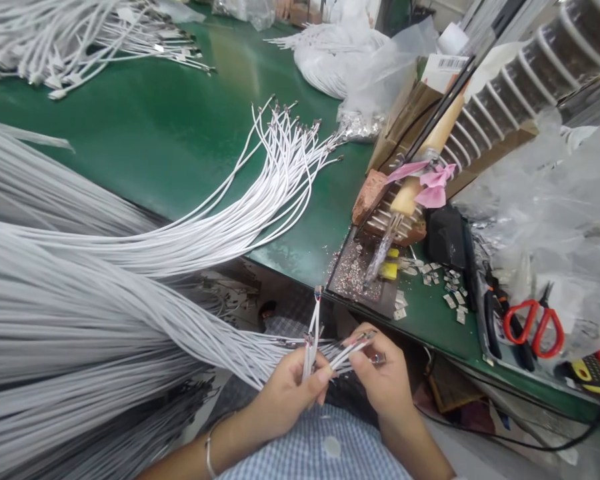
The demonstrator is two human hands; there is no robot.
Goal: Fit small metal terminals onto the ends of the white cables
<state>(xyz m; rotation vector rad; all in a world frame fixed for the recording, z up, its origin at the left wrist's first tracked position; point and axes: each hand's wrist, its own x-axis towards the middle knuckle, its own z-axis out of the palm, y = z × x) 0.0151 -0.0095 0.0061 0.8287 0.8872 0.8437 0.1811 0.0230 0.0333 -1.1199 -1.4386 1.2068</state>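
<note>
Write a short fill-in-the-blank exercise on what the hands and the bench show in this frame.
1. Both hands, the left hand and the right hand, hold thin ____ cables.
2. The table has a ____ top.
3. The scissors at the right have ____ handles.
4. A bracelet sits on the ____ wrist.

Missing words: white; green; red; left

Cable assembly workshop, white cables, soldering iron
</note>
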